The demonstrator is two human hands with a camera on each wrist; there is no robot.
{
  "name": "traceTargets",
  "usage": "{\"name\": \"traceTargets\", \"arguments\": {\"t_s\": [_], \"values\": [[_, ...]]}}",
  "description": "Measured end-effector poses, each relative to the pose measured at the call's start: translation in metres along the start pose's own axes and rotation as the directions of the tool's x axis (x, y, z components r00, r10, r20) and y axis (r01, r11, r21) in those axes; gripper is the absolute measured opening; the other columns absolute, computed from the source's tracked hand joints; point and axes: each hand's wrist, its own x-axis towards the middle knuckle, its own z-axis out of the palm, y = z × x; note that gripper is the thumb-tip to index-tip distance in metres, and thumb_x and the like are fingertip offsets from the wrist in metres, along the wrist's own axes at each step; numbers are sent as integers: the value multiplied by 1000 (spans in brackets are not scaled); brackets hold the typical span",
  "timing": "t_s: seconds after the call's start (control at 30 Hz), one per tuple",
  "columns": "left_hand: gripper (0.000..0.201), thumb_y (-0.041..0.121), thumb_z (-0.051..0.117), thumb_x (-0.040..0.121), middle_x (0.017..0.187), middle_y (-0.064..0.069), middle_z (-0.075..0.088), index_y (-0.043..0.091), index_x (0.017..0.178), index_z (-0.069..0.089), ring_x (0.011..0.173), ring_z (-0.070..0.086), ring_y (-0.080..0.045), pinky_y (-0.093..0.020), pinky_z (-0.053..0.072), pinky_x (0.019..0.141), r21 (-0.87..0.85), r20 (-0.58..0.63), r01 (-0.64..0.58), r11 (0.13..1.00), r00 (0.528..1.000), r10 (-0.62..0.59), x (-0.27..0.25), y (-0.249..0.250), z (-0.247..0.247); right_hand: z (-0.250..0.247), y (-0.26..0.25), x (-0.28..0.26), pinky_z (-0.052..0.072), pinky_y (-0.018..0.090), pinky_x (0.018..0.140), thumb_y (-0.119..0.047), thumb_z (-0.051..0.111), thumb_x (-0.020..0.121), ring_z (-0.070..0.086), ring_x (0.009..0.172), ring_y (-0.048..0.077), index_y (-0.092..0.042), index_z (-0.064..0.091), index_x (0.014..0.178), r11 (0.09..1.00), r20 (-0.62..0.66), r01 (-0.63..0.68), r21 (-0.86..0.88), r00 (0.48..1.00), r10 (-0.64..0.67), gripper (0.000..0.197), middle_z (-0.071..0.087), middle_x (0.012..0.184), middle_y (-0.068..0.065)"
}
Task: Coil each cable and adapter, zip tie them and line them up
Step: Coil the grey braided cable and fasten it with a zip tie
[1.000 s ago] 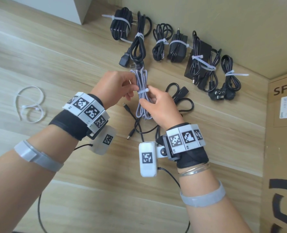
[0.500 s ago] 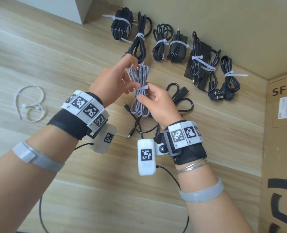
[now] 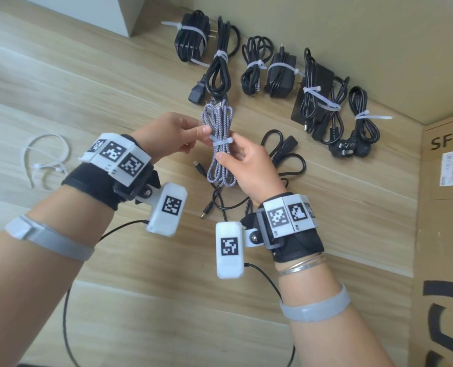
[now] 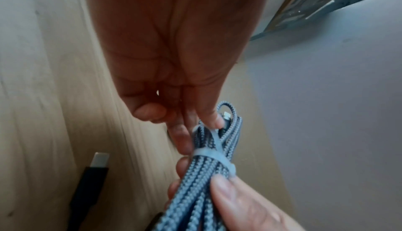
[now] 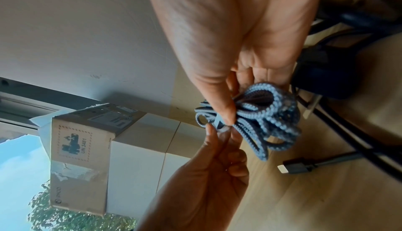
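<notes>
1. Compared with half a second back, when its index finger pointed up past the coil, the left hand (image 3: 167,136) has dropped level with the tie, and the braided cable (image 3: 218,147) hangs more upright.
2. Left thumb and fingers now pinch the white zip tie (image 3: 221,141) where it wraps the middle of the coil.
3. Right hand (image 3: 249,165) holds the same coil from the other side, thumb and fingertips pinching it just below the tie.
4. Braided cable is held above the wooden table (image 3: 114,88), clear of it, its loops sticking out above and below the hands.
5. Beneath the hands lies a loose black cable (image 3: 286,160), uncoiled.
6. Along the wall sits a row of tied black bundles (image 3: 273,72), side by side.
7. Spare zip ties (image 3: 45,157) lie well off to the left; a cardboard box (image 3: 448,207) stands at the right.
</notes>
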Motion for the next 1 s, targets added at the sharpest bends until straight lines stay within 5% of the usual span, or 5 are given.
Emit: {"name": "traceTargets", "arguments": {"t_s": [0.13, 0.3, 0.67, 0.8, 1.0], "values": [[19, 22, 55, 90, 53, 5, 49, 17, 76, 66, 55, 41, -10, -17, 39, 58, 33, 0, -24, 999, 1000, 24, 2, 1, -1, -2, -1, 0, 47, 19, 93, 0, 55, 90, 62, 106, 9, -10, 58, 123, 1000, 12, 4, -13, 1000, -3, 34, 66, 112, 1], [18, 28, 68, 80, 56, 0, 50, 18, 68, 60, 43, 41, -2, -11, 33, 45, 196, -20, -53, 979, 998, 58, 6, 2, 4, 1, 2, 5, 50, 47, 91, -11, 59, 86, 65, 98, 21, -15, 63, 111, 987, -19, 10, -163, 1000, -13, 26, 71, 102, 4], [26, 33, 56, 88, 62, -1, 51, 18, 66, 56, 56, 46, -13, -23, 40, 61, 129, 70, -13, 991, 998, 4, 10, 3, 11, -6, 2, 5, 51, 45, 92, -16, 64, 84, 67, 97, 18, -17, 62, 118, 991, -64, -28, -132, 998, 20, 34, 71, 105, 4], [29, 37, 59, 85, 54, 2, 49, 18, 64, 56, 51, 42, -11, -24, 35, 55, 194, 37, -39, 980, 999, 32, 12, 4, 15, -9, 0, 6, 48, 37, 99, -12, 64, 85, 62, 110, 12, -15, 46, 138, 994, -59, -70, -88, 996, 65, 56, 67, 118, 5], [29, 24, 67, 81, 40, 11, 44, 10, 60, 51, 40, 35, -2, -13, 30, 44, 39, 7, -87, 995, 996, 87, 15, 10, 20, -14, -5, 9, 51, 40, 92, -9, 67, 82, 66, 99, 15, -16, 60, 119, 985, -108, -23, -169, 994, 4, 39, 71, 105, 3]]}}
